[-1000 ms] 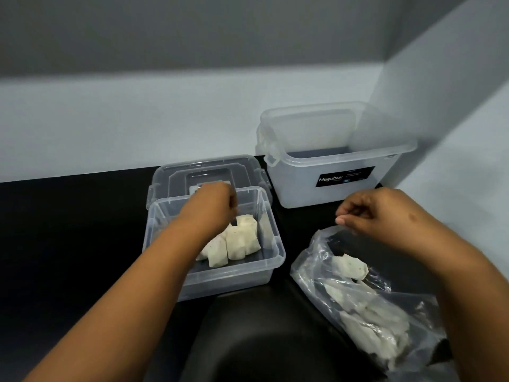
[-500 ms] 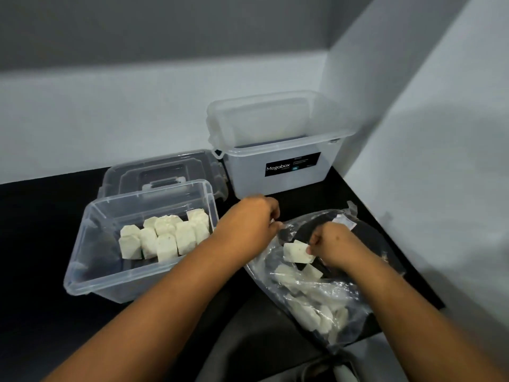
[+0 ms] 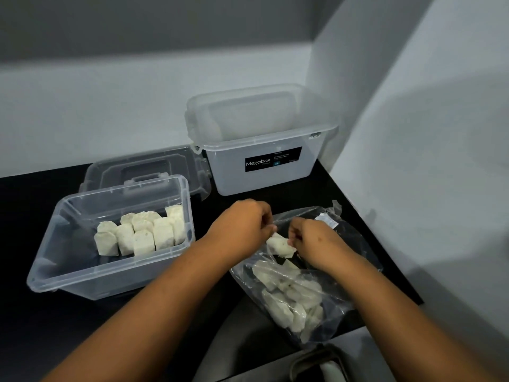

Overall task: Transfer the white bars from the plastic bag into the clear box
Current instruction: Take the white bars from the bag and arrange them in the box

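A clear box [image 3: 176, 259] sits at the left on the black table, with several white bars [image 3: 143, 234] standing upright inside it. To its right lies a crumpled plastic bag [image 3: 344, 296] that holds several more white bars [image 3: 289, 296]. Over the bag's mouth my right hand [image 3: 316, 241] pinches one white bar [image 3: 279, 244] at its right end. My left hand [image 3: 242, 224] has its curled fingers on the bar's left end, at the bag's edge.
A larger clear tub with a Megabox label [image 3: 261, 150] stands open behind the bag. A clear lid [image 3: 143, 168] lies flat behind the box. White walls close in at the back and right. The table edge [image 3: 385, 255] runs beside the bag.
My left hand left the clear box and came right to the bag. My right hand dipped into the bag and lifted one bar; both hands now meet on it.
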The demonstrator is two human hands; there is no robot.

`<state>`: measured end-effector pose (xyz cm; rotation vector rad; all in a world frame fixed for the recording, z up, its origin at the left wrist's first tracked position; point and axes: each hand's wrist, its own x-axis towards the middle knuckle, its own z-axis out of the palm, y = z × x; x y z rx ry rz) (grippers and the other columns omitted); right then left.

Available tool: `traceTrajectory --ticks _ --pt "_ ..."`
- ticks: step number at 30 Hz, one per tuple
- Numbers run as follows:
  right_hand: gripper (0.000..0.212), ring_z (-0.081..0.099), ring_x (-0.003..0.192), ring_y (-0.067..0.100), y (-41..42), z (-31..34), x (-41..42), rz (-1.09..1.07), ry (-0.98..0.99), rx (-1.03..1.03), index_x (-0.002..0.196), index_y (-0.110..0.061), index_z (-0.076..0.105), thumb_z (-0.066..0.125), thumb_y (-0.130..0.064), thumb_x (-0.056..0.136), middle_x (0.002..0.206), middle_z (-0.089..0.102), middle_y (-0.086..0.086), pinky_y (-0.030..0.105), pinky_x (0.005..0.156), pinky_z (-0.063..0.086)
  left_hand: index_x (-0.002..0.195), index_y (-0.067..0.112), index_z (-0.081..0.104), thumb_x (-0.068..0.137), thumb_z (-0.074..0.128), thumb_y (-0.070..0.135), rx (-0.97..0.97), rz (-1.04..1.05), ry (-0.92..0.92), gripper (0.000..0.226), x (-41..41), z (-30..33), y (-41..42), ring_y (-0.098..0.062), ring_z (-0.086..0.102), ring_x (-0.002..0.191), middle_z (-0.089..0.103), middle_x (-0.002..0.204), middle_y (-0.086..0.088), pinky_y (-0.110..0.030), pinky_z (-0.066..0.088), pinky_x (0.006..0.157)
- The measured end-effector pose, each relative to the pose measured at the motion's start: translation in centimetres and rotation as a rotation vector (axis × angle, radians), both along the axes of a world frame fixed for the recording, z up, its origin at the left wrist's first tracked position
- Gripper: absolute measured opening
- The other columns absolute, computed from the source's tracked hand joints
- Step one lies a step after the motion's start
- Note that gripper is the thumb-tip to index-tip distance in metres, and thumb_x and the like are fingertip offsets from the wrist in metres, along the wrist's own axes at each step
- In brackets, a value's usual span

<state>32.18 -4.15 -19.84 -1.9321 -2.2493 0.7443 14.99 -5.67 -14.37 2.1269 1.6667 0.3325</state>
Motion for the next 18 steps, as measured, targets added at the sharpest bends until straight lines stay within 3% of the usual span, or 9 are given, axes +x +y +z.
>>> traceTrajectory --ticks 3,6,11,14,18 --pt "0.009 0.057 0.071 0.016 -0.3 1.3 -0.1 0.053 -0.050 -0.006 0.087 -0.020 0.056 0.054 -0.012 0.090 0.077 0.057 -0.008 0.030 0.060 0.044 0.090 0.025 0.066 0.089 0.064 0.031 -0.033 -0.025 -0.026 0.007 -0.1 0.1 0.0 -0.007 0.060 0.076 0.065 0.088 0.007 -0.025 0.051 0.068" --pt "0.011 0.061 0.073 0.018 -0.9 2.7 0.7 0.078 -0.060 0.098 0.088 -0.022 0.058 0.055 -0.011 0.088 0.081 0.062 -0.004 0.033 0.064 0.050 0.095 0.025 0.070 0.089 0.064 0.027 -0.136 -0.161 -0.029 0.008 -0.1 0.1 -0.1 -0.003 0.061 0.083 0.067 0.094 0.010 -0.022 0.050 0.077" --pt "0.015 0.060 0.072 0.023 -1.8 4.6 2.7 0.059 -0.035 0.174 0.092 -0.019 0.060 0.051 -0.008 0.088 0.082 0.061 0.003 0.039 0.067 0.052 0.106 0.028 0.069 0.092 0.058 0.023 -0.208 -0.246 0.178 0.019 2.4 -2.9 1.6 -0.013 0.061 0.104 0.068 0.109 0.007 -0.038 0.045 0.101" --pt "0.018 0.060 0.083 0.024 -1.6 4.9 3.1 0.088 -0.038 0.165 0.099 -0.017 0.062 0.048 -0.010 0.092 0.093 0.062 0.005 0.037 0.075 0.052 0.118 0.028 0.064 0.088 0.064 0.014 -0.194 -0.252 0.260 0.034 3.8 -5.1 2.8 -0.019 0.060 0.107 0.064 0.120 0.003 -0.033 0.048 0.096" --pt "0.018 0.062 0.090 0.023 -1.7 5.0 3.1 0.104 -0.010 0.157 0.101 -0.015 0.063 0.048 -0.011 0.092 0.096 0.065 0.003 0.038 0.081 0.052 0.117 0.030 0.064 0.080 0.069 0.014 -0.048 -0.383 0.378 0.041 3.8 -7.1 3.5 -0.021 0.054 0.112 0.062 0.118 0.000 -0.033 0.045 0.095"
